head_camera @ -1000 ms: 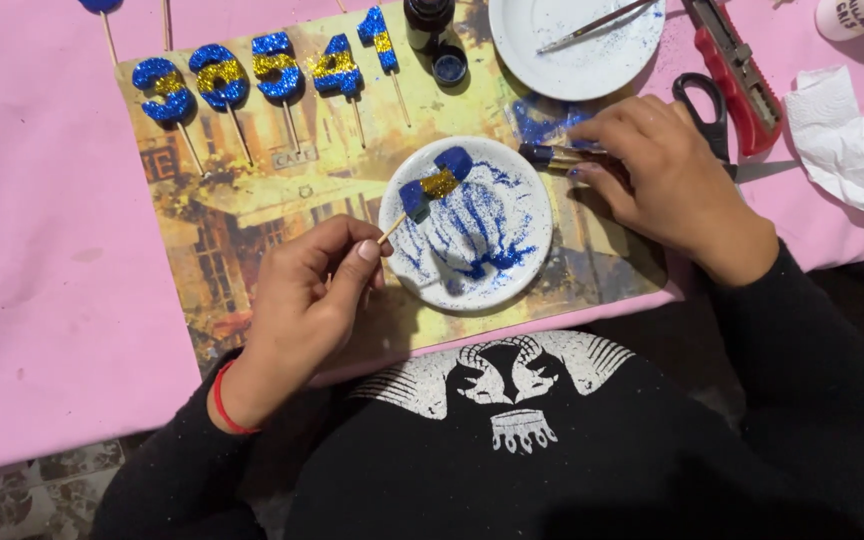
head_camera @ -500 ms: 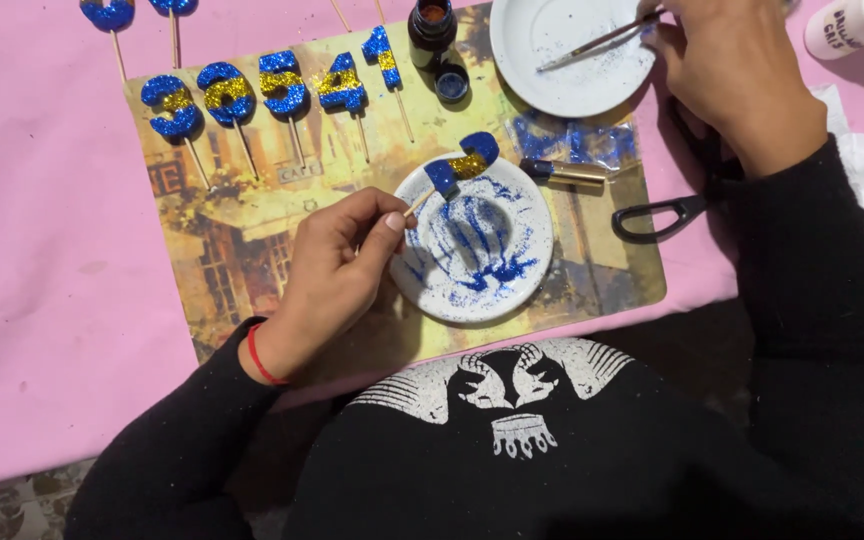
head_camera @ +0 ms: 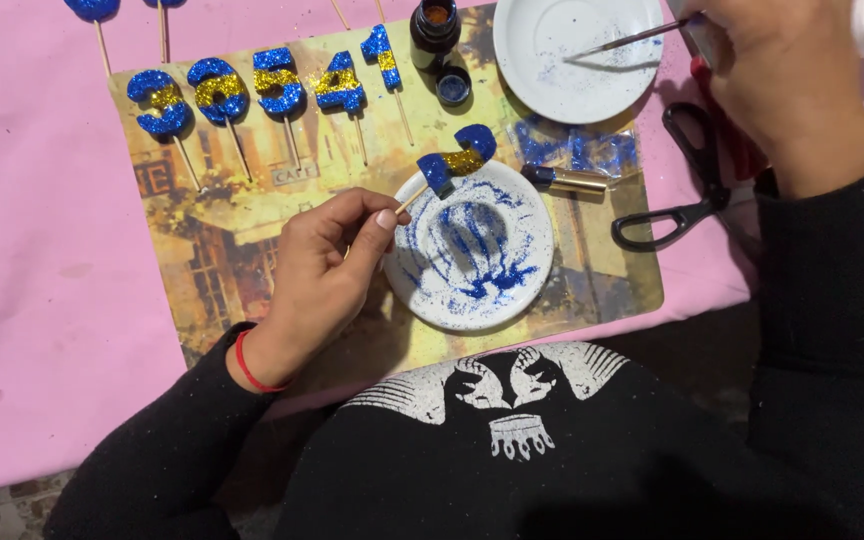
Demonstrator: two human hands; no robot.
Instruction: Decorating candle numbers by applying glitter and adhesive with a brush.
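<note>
Left hand (head_camera: 317,275) fingers pinch blue-gold glitter number's (head_camera: 455,162) stick; right hand (head_camera: 787,75) fingers grip brush (head_camera: 624,42).

Plate (head_camera: 472,300) on placemat (head_camera: 252,250) (scissors (head_camera: 682,190) to its right).

A blue glitter number with a gold band (head_camera: 457,160) on a thin wooden stick is held tilted above the far rim of a glitter-smeared white plate (head_camera: 472,300).

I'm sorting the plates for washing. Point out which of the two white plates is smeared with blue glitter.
The near plate, beside the left hand, carries thick blue streaks. The far plate, under the paintbrush, has only a faint dusting.
</note>
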